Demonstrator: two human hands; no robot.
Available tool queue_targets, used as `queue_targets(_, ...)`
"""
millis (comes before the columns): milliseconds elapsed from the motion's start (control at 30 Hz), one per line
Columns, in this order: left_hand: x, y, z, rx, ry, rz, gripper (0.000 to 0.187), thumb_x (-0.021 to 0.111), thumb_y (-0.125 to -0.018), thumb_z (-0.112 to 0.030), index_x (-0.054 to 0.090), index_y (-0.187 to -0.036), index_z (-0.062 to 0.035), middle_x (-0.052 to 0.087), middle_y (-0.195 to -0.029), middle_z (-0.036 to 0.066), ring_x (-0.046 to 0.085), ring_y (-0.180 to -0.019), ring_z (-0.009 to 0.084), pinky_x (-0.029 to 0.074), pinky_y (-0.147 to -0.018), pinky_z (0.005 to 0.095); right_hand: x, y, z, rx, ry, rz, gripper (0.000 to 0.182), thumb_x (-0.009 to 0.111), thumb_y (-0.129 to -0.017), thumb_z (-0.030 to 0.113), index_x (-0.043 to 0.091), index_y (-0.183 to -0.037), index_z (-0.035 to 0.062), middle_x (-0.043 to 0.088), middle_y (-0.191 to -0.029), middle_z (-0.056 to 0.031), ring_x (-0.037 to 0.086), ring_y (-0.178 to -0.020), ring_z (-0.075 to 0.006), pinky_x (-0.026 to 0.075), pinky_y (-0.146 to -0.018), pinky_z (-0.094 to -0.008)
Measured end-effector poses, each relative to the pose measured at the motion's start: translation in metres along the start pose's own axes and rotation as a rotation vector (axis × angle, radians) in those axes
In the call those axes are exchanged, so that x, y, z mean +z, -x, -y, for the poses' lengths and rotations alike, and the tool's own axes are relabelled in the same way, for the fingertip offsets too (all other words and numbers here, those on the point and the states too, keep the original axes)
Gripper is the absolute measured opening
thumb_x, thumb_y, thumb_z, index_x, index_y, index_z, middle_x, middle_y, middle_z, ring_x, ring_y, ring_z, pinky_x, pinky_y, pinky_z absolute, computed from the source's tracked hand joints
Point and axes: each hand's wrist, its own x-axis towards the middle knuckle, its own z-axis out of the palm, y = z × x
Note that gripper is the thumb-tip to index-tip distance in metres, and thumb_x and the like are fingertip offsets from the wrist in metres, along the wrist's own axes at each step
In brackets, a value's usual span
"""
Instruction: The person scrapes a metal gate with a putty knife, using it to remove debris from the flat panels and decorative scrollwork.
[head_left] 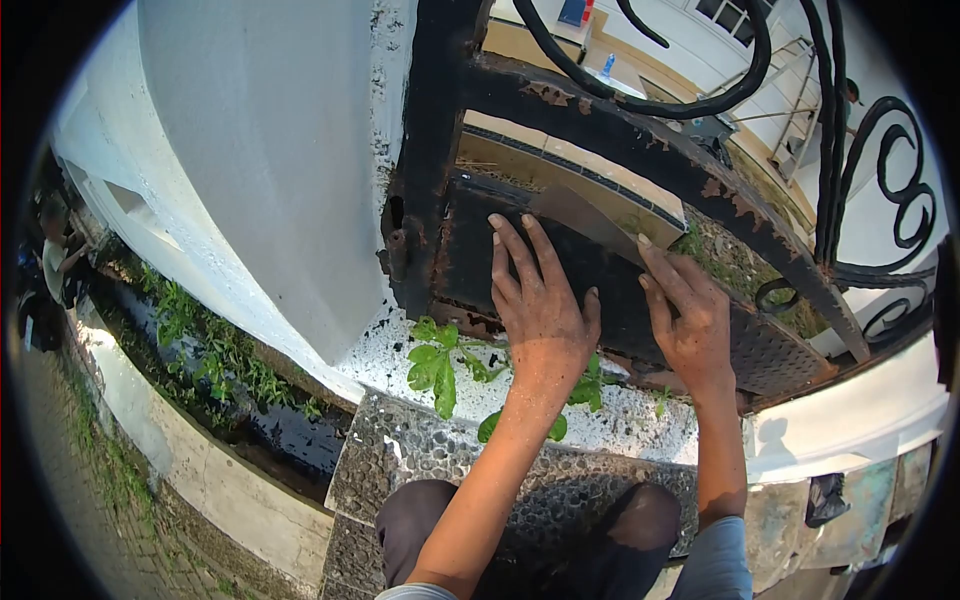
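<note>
A rusty black metal gate (620, 105) stands before me, with a flat dark panel (480, 225) in its lower part. My left hand (545, 315) rests over this panel, fingers stretched and spread, thumb out to the right. To its right, my right hand (692, 315) has bent fingers, with fingertips and thumb at the right end of a thin grey-brown sheet (582, 218) that looks like sandpaper. The sheet's left end lies just beyond my left fingertips. Brown rust and flaked paint show along the gate's bars.
A green leafy plant (435, 365) grows at the gate's foot, on a paint-flecked white ledge (640, 425). A white pillar (270, 150) rises at left, beside a water-filled ditch (290, 430). People show at far left and behind the gate, near a ladder (795, 110).
</note>
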Motion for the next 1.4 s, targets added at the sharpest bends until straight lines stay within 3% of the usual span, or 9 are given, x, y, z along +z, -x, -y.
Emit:
queue_targets(167,0.004,0.000,0.002,0.002,0.033,-0.032,0.091,0.070,-0.076,-0.018,0.015,-0.142,0.0116,0.001,-0.148,0.037,0.022,-0.131,0.0487,0.028,-0.103,0.0571,0.005,0.008,-0.003,-0.181,0.191,-0.002,0.053,0.064,-0.074,-0.001,0.063,-0.122,0.0217,0.060,-0.089,-0.0074,0.060,-0.074,-0.0231,0.052,-0.066,-0.0369)
queue_targets(400,0.019,-0.002,0.009,0.101,0.153,-0.224,0.081,0.068,-0.076,-0.018,0.025,-0.140,0.0078,0.005,-0.148,0.037,0.019,-0.131,0.0518,0.024,-0.103,0.0599,0.003,0.005,0.002,-0.170,0.249,0.084,0.052,0.063,-0.076,0.002,0.062,-0.124,0.0231,0.058,-0.087,-0.0063,0.058,-0.072,-0.0243,0.051,-0.068,-0.0394)
queue_targets(700,0.033,0.003,0.022,0.116,0.462,-0.295,0.089,0.045,-0.087,-0.060,0.020,-0.145,0.0019,0.006,-0.151,0.030,0.008,-0.138,0.0439,0.010,-0.107,0.0589,-0.005,0.001,0.002,-0.212,0.334,0.144,0.057,0.062,-0.079,0.007,0.055,-0.131,0.0280,0.054,-0.081,-0.0055,0.057,-0.071,-0.0244,0.051,-0.069,-0.0405)
queue_targets(800,0.033,0.003,0.021,0.106,0.578,-0.304,0.082,0.040,-0.092,-0.055,0.020,-0.144,0.0038,0.006,-0.151,0.031,0.008,-0.139,0.0435,0.007,-0.108,0.0573,-0.007,0.001,0.001,-0.183,0.310,0.256,0.057,0.061,-0.083,0.010,0.051,-0.135,0.0310,0.053,-0.078,-0.0051,0.057,-0.066,-0.0237,0.050,-0.065,-0.0413)
queue_targets(900,0.029,0.002,0.018,0.042,0.436,-0.245,0.072,0.036,-0.096,-0.046,0.022,-0.143,0.0066,0.006,-0.151,0.032,0.009,-0.138,0.0435,0.007,-0.109,0.0560,-0.012,-0.005,-0.003,-0.171,0.252,0.390,0.054,0.062,-0.087,0.017,0.047,-0.137,0.0332,0.050,-0.074,-0.0049,0.055,-0.059,-0.0226,0.048,-0.057,-0.0396)
queue_targets(1100,0.022,0.002,0.014,0.018,0.365,-0.210,0.061,0.040,-0.097,-0.033,0.028,-0.140,0.0089,0.007,-0.149,0.035,0.013,-0.136,0.0459,0.013,-0.108,0.0562,0.000,-0.002,-0.020,-0.227,0.231,0.336,0.053,0.063,-0.086,0.026,0.047,-0.137,0.0338,0.046,-0.069,-0.0050,0.052,-0.052,-0.0209,0.043,-0.046,-0.0360)
queue_targets(1300,0.017,0.003,0.015,0.035,0.389,-0.191,0.057,0.044,-0.098,-0.028,0.030,-0.138,0.0098,0.008,-0.148,0.035,0.015,-0.134,0.0472,0.016,-0.107,0.0579,0.008,0.009,-0.013,-0.245,0.305,0.219,0.054,0.063,-0.087,0.023,0.047,-0.137,0.0337,0.047,-0.069,-0.0044,0.056,-0.053,-0.0189,0.045,-0.044,-0.0357)
queue_targets(1400,0.012,-0.001,0.018,0.104,0.167,-0.102,0.057,0.043,-0.098,-0.030,0.031,-0.138,0.0090,0.007,-0.148,0.035,0.013,-0.135,0.0474,0.018,-0.106,0.0587,0.015,0.013,-0.010,-0.176,0.334,0.162,0.054,0.062,-0.087,0.021,0.047,-0.137,0.0324,0.047,-0.069,-0.0044,0.057,-0.054,-0.0193,0.046,-0.043,-0.0351)
